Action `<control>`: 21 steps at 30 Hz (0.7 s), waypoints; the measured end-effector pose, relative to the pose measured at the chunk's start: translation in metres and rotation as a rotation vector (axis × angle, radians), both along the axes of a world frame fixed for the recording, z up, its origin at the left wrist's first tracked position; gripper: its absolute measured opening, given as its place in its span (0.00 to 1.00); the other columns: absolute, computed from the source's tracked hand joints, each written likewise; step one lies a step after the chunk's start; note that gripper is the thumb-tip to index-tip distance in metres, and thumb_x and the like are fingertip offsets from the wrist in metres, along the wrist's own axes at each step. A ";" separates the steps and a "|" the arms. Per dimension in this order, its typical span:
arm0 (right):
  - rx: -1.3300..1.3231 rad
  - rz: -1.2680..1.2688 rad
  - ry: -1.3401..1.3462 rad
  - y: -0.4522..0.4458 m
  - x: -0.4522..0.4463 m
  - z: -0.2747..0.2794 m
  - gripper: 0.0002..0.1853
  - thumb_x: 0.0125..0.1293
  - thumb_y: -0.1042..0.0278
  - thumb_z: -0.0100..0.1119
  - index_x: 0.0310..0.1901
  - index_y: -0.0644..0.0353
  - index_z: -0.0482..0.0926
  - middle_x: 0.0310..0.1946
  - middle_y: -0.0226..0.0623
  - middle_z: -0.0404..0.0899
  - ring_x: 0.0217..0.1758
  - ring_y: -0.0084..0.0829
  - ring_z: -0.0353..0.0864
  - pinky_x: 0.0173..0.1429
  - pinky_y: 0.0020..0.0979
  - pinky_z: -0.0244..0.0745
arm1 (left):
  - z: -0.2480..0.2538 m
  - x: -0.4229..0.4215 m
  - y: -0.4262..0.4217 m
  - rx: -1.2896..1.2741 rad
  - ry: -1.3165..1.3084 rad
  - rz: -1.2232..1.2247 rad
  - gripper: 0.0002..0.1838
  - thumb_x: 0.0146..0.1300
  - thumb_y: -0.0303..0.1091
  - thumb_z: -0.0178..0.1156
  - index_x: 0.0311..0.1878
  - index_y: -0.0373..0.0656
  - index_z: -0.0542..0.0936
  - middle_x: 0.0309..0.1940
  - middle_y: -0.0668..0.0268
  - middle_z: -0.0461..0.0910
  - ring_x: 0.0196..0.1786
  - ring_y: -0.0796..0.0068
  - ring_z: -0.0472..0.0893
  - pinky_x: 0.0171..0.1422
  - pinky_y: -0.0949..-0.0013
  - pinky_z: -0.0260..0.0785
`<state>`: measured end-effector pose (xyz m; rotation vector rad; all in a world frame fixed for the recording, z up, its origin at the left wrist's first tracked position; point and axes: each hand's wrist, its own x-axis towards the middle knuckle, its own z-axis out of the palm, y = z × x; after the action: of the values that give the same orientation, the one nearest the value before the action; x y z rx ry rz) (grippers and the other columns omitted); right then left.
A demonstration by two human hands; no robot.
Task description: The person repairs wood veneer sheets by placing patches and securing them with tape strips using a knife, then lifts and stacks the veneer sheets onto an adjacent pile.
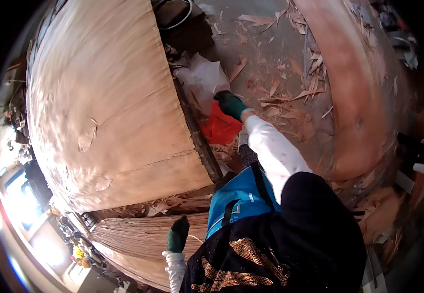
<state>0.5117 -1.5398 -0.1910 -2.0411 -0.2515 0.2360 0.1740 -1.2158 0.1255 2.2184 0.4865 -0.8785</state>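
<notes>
so the right hand (231,103) is at the clear plastic (199,75) and red sheet (221,127), just right of the wood stack (114,97); can't tell if it's gripping. left hand (178,234), near, looks free. plastic could rip if it catches on the stack's edge.

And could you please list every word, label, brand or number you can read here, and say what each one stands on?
No text is readable.
Blue cloth: small pale marks, too small and blurred to read.
Black garment: gold pattern, no legible letters.
Red piece and whitish plastic by the right hand: no lettering visible.
</notes>
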 end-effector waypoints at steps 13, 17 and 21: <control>0.359 0.238 0.266 -0.076 -0.218 0.242 0.15 0.64 0.76 0.61 0.53 0.57 0.80 0.54 0.42 0.78 0.58 0.38 0.78 0.60 0.36 0.75 | -0.029 0.151 -0.171 -0.373 -0.321 -0.014 0.18 0.70 0.43 0.57 0.52 0.36 0.79 0.39 0.57 0.82 0.43 0.67 0.82 0.46 0.66 0.73; 0.425 0.271 0.317 -0.055 -0.268 0.279 0.17 0.65 0.79 0.59 0.56 0.58 0.78 0.58 0.41 0.74 0.60 0.37 0.76 0.61 0.35 0.74 | -0.031 0.114 -0.178 -0.447 -0.170 0.016 0.20 0.69 0.44 0.59 0.52 0.36 0.78 0.37 0.61 0.82 0.38 0.73 0.82 0.43 0.70 0.73; 0.446 0.394 0.294 -0.060 -0.293 0.261 0.20 0.65 0.84 0.56 0.58 0.59 0.76 0.57 0.37 0.73 0.53 0.31 0.79 0.56 0.30 0.76 | -0.048 0.065 -0.179 -0.900 -0.184 0.649 0.20 0.69 0.41 0.57 0.57 0.36 0.78 0.32 0.63 0.84 0.36 0.75 0.83 0.45 0.72 0.74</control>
<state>0.2192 -1.6000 0.0698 -1.4803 -0.4752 0.6569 0.2386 -1.3950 0.0775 1.1833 0.5343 -0.4005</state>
